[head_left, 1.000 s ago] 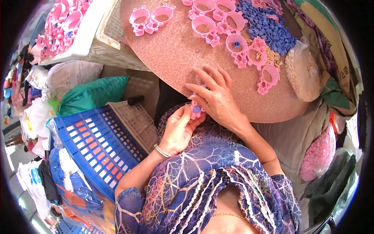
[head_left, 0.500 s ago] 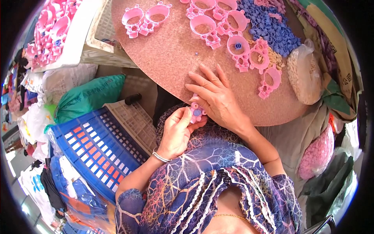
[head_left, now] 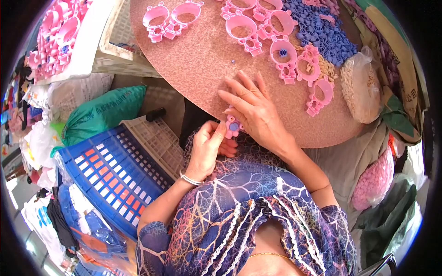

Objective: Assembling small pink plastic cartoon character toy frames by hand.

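Between the thumb and fingers of my left hand [head_left: 208, 146] is a small pink plastic piece with a blue centre [head_left: 233, 126], held just off the near edge of the round table. My right hand [head_left: 258, 114] reaches over that edge, fingers stretched out and spread above the tabletop, its thumb side against the upper end of the piece. The thumb tip is partly hidden, so its exact contact cannot be seen. Beyond the hands lie several pink ring-shaped plastic frames [head_left: 254, 28], one with a blue part [head_left: 283, 53] inside its ring.
A heap of blue plastic parts [head_left: 317, 34] covers the table's [head_left: 193, 64] far right, beside a clear bag of beige pieces [head_left: 361, 87]. A blue basket [head_left: 110, 170] and a green sack [head_left: 108, 112] stand at left. More pink frames [head_left: 57, 41] fill a container at far left.
My left hand has shifted slightly left and its lower fingers have drawn away from the piece. The pink piece has moved a little up; my right hand stays nearly in place.
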`<state>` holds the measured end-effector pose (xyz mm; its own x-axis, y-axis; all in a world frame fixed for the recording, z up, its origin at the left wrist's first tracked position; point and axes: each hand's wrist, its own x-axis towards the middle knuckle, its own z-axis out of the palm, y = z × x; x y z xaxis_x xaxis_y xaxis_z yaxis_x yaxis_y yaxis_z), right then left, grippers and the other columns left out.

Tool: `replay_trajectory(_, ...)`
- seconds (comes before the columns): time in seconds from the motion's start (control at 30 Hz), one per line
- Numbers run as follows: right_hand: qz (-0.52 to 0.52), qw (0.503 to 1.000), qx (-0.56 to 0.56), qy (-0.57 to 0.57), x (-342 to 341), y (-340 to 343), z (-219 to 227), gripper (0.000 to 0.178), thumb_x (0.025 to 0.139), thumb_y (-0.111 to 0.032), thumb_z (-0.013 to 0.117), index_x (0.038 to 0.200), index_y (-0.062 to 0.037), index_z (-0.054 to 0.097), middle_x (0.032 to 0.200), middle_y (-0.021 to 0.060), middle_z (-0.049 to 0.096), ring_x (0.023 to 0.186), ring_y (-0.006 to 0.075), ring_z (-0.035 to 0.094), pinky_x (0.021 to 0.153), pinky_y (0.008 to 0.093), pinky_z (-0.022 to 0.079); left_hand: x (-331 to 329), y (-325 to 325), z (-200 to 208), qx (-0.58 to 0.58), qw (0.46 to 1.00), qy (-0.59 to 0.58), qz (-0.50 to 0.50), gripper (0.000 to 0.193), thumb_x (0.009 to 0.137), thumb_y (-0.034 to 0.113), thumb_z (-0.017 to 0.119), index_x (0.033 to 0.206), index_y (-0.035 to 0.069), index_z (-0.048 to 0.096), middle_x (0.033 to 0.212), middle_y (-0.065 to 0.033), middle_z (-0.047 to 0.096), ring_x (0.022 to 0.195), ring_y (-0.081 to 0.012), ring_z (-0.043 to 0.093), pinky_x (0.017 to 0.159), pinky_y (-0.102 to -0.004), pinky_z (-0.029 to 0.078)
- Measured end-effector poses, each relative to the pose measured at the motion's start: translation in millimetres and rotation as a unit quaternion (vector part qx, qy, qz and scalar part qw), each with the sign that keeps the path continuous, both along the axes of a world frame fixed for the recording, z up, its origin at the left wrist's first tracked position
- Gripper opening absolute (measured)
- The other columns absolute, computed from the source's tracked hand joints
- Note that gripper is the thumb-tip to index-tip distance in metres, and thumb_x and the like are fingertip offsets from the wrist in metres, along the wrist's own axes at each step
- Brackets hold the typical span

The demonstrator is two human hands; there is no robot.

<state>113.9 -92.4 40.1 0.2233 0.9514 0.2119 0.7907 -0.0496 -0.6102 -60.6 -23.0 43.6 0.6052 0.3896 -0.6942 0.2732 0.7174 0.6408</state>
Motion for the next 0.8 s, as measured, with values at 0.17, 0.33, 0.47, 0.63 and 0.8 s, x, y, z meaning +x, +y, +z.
replay_trajectory(0.17,-0.005,1.000,-0.017,-0.021,8,13,8,0.045,0.092,-0.026,0.068,0.136,-0.0177,0.063,0.149,0.0126,0.053,0.146,0.0381,0.037,0.122,0.0590,0.018,7,-2,-19,0.660,0.751,0.014,-0.014,0.025,0.084,0.014,0.082,0.094,0.006,0.060,0.084,-0.0068,0.060,0.076,-0.0220,0.059,0.064,-0.0366,0.049)
replay_trajectory(0.33,0.005,0.999,-0.027,-0.022,11,17,1,0.044,0.092,-0.025,0.067,0.136,-0.0192,0.064,0.150,0.0096,0.052,0.148,0.0372,0.033,0.123,0.0594,0.013,16,14,-32,0.762,0.618,-0.189,-0.048,0.043,0.073,0.010,0.088,0.110,0.003,0.070,0.112,-0.0071,0.064,0.104,-0.0285,0.062,0.087,-0.0416,0.054)
replay_trajectory(0.47,0.000,1.000,-0.028,-0.009,10,17,5,0.040,0.091,-0.022,0.068,0.130,-0.0183,0.067,0.149,0.0077,0.053,0.148,0.0360,0.034,0.123,0.0590,0.015,20,11,-41,0.788,0.585,-0.190,-0.029,0.037,0.072,0.006,0.088,0.105,0.002,0.071,0.111,-0.0075,0.065,0.101,-0.0275,0.063,0.086,-0.0411,0.054)
replay_trajectory(0.63,-0.023,0.999,0.030,0.023,17,23,2,0.035,0.085,-0.015,0.071,0.119,-0.0123,0.071,0.137,0.0064,0.062,0.138,0.0343,0.046,0.120,0.0561,0.023,33,12,-32,0.791,0.595,-0.143,0.003,0.032,0.068,-0.005,0.086,0.096,0.000,0.070,0.101,-0.0120,0.067,0.090,-0.0315,0.065,0.080,-0.0412,0.055)
replay_trajectory(0.8,-0.037,0.998,0.053,0.002,16,22,-8,0.043,0.084,-0.021,0.072,0.124,-0.0087,0.066,0.131,0.0060,0.064,0.134,0.0299,0.049,0.120,0.0545,0.026,30,10,-35,0.792,0.602,-0.099,-0.006,0.046,0.074,0.002,0.084,0.112,0.002,0.058,0.105,-0.0141,0.064,0.094,-0.0335,0.064,0.083,-0.0436,0.054)
